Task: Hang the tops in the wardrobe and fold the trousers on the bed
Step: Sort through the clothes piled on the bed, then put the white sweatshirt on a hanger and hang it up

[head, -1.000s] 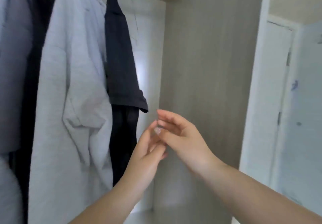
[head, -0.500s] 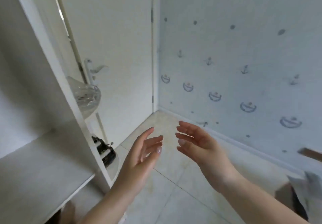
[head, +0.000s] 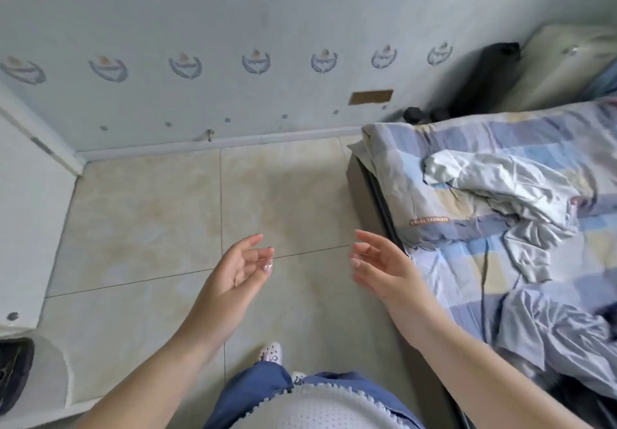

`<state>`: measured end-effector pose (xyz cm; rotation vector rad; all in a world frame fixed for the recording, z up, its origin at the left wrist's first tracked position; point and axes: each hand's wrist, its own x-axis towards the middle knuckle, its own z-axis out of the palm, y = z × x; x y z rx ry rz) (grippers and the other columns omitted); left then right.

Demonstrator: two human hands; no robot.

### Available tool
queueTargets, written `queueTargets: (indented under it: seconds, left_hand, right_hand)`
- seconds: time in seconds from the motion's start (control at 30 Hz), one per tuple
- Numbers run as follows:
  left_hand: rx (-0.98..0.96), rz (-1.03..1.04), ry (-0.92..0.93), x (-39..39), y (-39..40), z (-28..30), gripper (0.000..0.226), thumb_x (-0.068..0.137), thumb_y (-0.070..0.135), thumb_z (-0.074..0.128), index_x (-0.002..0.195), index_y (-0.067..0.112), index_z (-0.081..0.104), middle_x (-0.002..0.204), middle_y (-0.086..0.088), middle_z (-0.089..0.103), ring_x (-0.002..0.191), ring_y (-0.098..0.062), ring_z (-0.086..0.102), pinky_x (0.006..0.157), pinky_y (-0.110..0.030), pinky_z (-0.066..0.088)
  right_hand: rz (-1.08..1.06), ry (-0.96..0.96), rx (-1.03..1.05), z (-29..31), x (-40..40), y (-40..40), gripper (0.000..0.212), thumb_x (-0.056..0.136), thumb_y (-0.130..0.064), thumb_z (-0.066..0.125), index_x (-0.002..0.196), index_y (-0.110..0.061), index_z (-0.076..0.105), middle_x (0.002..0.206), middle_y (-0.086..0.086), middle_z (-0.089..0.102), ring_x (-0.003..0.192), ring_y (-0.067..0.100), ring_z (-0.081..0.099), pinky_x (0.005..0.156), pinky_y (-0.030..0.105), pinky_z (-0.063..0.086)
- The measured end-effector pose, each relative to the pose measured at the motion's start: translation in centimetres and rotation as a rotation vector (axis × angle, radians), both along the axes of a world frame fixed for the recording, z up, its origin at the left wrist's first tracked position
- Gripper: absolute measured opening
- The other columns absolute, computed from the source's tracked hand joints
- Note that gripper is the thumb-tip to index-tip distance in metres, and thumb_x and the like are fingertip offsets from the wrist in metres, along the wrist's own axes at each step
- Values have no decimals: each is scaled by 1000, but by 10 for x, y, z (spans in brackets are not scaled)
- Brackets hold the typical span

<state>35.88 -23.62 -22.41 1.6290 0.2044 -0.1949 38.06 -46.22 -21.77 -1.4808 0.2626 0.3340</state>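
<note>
Left hand: the left hand [head: 238,266] hangs over the tiled floor [head: 140,215], fingers loosely spread, holding nothing.
Right hand: the right hand [head: 384,266] is likewise relaxed and empty, just beside the edge of the bed [head: 434,148].
Garments: a pale crumpled garment [head: 494,181] lies on the checked bedding, and another grey-blue one [head: 551,325] lies nearer the person (top or trousers, I cannot tell from the folds).
Risk, sorting: grabbing either heap blind could mean hanging trousers or folding a top, since the crumpling hides the shape.
Risk, snagging: a thin dark cord [head: 484,275] runs across the bedding between the heaps; lifting cloth carelessly could drag it along.
Risk, folding: the rumpled bedding gives an uneven surface, so folds may come out crooked.
</note>
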Motion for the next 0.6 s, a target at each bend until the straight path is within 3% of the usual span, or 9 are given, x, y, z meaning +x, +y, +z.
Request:
queueTargets:
  seconds: [0.33, 0.6]
  left_hand:
    - [1, -441, 89, 82, -63, -22, 33, 94, 10, 55, 116, 33, 54, 113, 7, 66, 105, -2, 61, 93, -25, 46]
    - [17, -754, 146, 97, -176, -31, 31, 93, 5, 54, 114, 28, 55, 112, 1, 66, 103, -7, 61, 95, -30, 45]
  right_hand:
    - [-498, 39, -13, -2, -19, -39, 31, 89, -10, 62, 111, -32, 63, 112, -2, 64, 104, 7, 63, 98, 35, 50]
    - [-810, 50, -52, -14, -73, -113, 32, 89, -12, 63, 114, -32, 61, 116, -4, 64, 103, 1, 63, 95, 31, 51]
